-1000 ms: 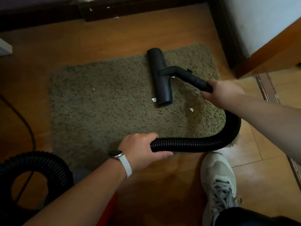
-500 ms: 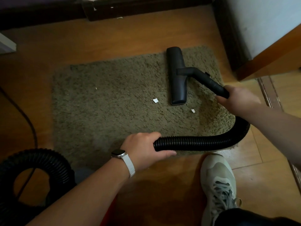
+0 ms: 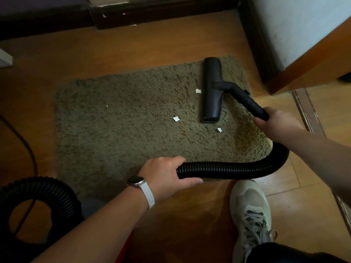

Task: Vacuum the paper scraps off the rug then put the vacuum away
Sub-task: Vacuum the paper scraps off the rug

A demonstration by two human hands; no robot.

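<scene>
Mid-vacuuming, we grip the hose (image 3: 228, 168) with both hands; next, the nozzle (image 3: 211, 92) must sweep left over three scraps (image 3: 176, 119) mid-frame.

Single head-worn wide-angle view, steeply downward onto the rug (image 3: 133, 130), close above floor (image 3: 133, 52).

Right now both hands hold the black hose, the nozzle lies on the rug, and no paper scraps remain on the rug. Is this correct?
Not quite. The head view shows scraps remaining on the rug, near the nozzle. The rest holds: left hand and right hand hold the hose.
</scene>
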